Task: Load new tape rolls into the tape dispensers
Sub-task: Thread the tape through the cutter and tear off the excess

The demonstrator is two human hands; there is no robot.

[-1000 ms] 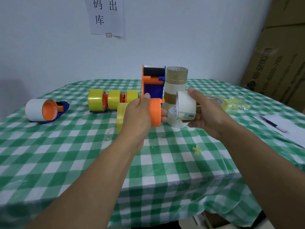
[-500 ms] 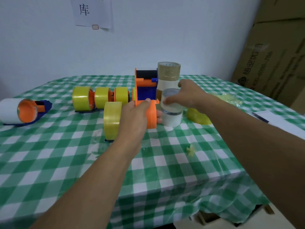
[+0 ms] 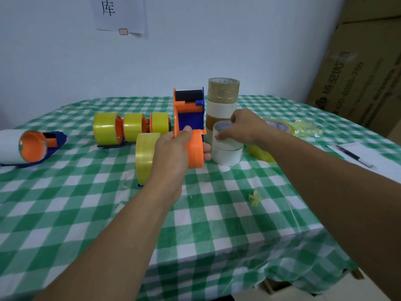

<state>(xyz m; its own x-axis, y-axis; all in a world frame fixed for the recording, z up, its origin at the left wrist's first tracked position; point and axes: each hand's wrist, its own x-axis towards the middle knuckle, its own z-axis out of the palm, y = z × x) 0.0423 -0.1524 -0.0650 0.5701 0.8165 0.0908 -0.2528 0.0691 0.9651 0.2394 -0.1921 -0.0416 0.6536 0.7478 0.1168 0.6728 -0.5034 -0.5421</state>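
The white tape roll (image 3: 225,132) you held in the air a second ago, level with the dispenser, now sits flat on top of a second white roll (image 3: 226,154), directly under your right fingers. Your right hand (image 3: 244,127) curls over its upper rim, with the fingertips (image 3: 233,119) on the top edge and the thumb pressed against its near side, so you are pinching it, not just resting on it. Your left hand (image 3: 173,153) has barely shifted. It wraps the bare orange hub (image 3: 196,149) of the dispenser (image 3: 189,114), thumb hooked over the orange side plate and fingertips showing past the hub's far edge, almost touching the lower white roll. The blue body and black roller rise just beyond your left thumb. This means the roll has gone back to the table instead of onto the hub, so the dispenser is not yet loaded. I cannot tell whether you are letting the roll go or taking a fresh grip. Just behind your right fingers stands the tall stack of brown and white rolls (image 3: 223,98). A yellow roll (image 3: 145,157) stands on edge beside your left knuckles, and three yellow loaded dispensers (image 3: 130,129) sit further out on the checked tablecloth (image 3: 86,213).
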